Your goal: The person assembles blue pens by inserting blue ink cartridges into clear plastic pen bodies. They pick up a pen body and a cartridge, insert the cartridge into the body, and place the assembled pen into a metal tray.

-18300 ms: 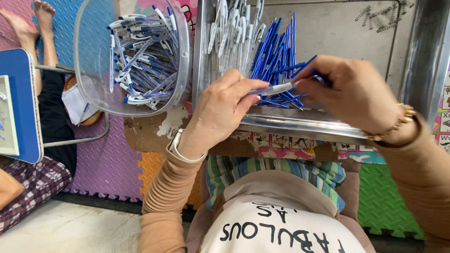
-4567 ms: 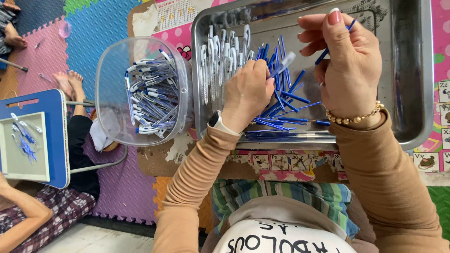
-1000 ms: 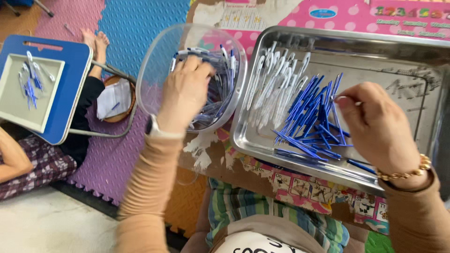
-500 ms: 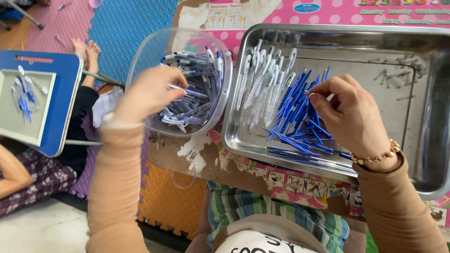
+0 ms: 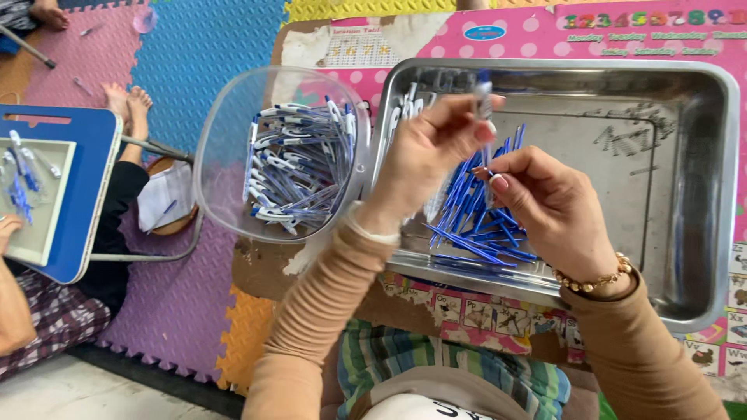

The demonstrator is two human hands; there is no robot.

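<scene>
Fingers (image 5: 467, 117) of both hands pinching pen barrel (image 5: 484, 89)

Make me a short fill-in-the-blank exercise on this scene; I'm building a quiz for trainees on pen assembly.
1. The left hand holds up a clear pen barrel over the metal ____.
2. The loose refills in the tray are ____ in colour.
3. The finished pens lie in a clear plastic ____.
4. The right hand wears a beaded ____ at the wrist.

Missing words: tray; blue; bowl; bracelet
</scene>
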